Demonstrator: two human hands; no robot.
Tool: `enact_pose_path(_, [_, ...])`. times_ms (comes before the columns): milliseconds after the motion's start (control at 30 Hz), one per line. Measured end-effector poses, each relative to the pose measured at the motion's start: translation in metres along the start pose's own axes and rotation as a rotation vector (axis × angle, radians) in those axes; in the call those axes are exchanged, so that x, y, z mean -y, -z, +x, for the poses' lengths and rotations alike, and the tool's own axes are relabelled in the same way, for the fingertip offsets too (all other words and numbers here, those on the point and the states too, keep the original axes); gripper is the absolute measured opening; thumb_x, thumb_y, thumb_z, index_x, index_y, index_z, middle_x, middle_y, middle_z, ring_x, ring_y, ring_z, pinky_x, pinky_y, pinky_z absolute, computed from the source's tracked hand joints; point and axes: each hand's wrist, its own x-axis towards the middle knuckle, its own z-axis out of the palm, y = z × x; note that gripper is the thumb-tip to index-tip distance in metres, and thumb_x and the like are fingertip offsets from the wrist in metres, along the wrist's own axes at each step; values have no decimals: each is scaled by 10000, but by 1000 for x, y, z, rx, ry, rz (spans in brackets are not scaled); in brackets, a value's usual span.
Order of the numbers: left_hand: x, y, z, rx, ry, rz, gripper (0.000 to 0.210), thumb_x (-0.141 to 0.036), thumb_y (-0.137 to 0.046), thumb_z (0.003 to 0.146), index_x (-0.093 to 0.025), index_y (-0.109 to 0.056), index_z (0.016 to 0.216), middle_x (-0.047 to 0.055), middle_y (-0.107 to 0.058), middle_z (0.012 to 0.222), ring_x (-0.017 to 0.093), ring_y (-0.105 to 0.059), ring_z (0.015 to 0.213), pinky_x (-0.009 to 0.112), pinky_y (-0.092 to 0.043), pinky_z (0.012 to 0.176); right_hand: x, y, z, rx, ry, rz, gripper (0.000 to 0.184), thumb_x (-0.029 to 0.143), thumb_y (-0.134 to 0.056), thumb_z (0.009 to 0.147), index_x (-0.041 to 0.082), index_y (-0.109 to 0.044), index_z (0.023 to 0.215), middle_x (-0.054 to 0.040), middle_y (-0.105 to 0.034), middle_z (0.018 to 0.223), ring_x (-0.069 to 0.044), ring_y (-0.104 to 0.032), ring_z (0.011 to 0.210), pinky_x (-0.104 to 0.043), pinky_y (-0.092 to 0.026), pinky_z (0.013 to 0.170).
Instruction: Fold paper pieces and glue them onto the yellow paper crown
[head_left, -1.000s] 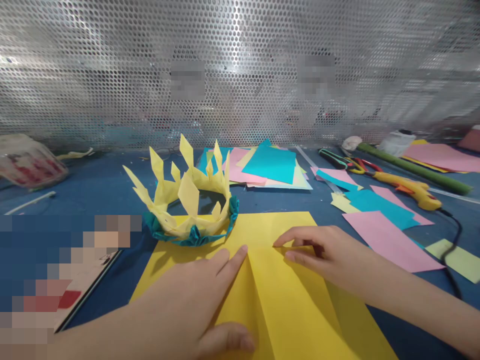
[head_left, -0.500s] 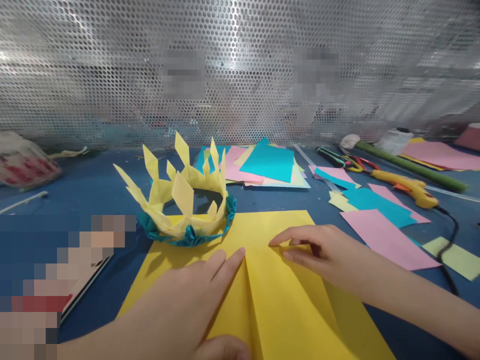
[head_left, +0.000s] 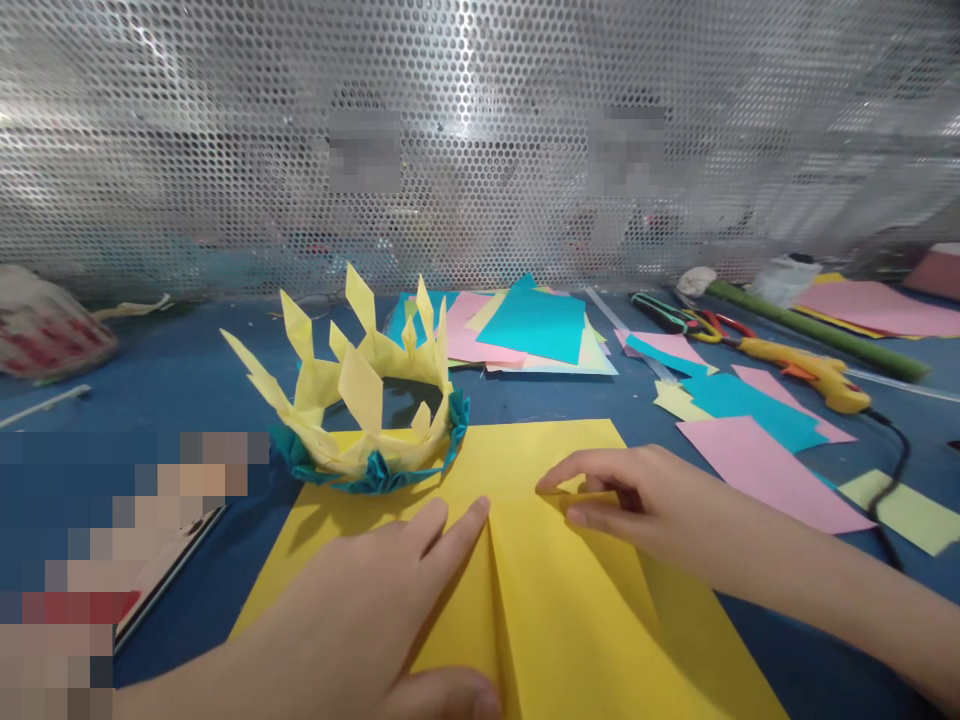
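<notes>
A large sheet of yellow paper [head_left: 555,450] lies in front of me, with a raised crease and a folded flap running toward me. My left hand [head_left: 375,580] rests flat on its left part, the index fingertip at the top of the crease and the thumb lower down. At the flap's upper end, my right hand [head_left: 622,495] has bent fingers, with index finger and thumb on the paper. Whatever lies under its curled fingers is hidden. A pale yellow paper crown [head_left: 360,385] with a teal crumpled rim [head_left: 390,475] stands on the sheet's far left corner.
Behind the crown lie stacked coloured sheets [head_left: 536,325]. To the right are loose pink paper [head_left: 772,475], a yellow glue gun [head_left: 814,370] with a black cord, pliers [head_left: 709,325] and a green stick [head_left: 817,330]. A perforated metal panel [head_left: 480,150] closes the back.
The view has shifted very slightly. Both hands keep almost the same places on the yellow paper, and the crown has not moved.
</notes>
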Motion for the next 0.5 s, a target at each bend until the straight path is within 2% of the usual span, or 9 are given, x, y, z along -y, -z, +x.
enact_pose_path(233, [2, -4, -1, -17, -10, -35, 847, -462, -695, 797, -203, -378, 1538, 183, -627, 1384, 405, -650, 1176, 549, -545, 957, 4, 2, -1, -3, -15, -26, 282, 212, -619, 855, 293, -759, 1085, 26, -624, 643, -122, -490, 524, -216, -305, 478])
enact_pose_path(500, [4, -3, 0, 0, -1, -20, 861, -558, -673, 810, -256, -351, 1549, 196, -591, 1418, 409, -652, 1163, 548, -558, 926, 6, 5, -2, 4, -22, -19, 277, 212, -607, 864, 297, -757, 1082, 29, -585, 619, -130, -486, 531, -219, -308, 483])
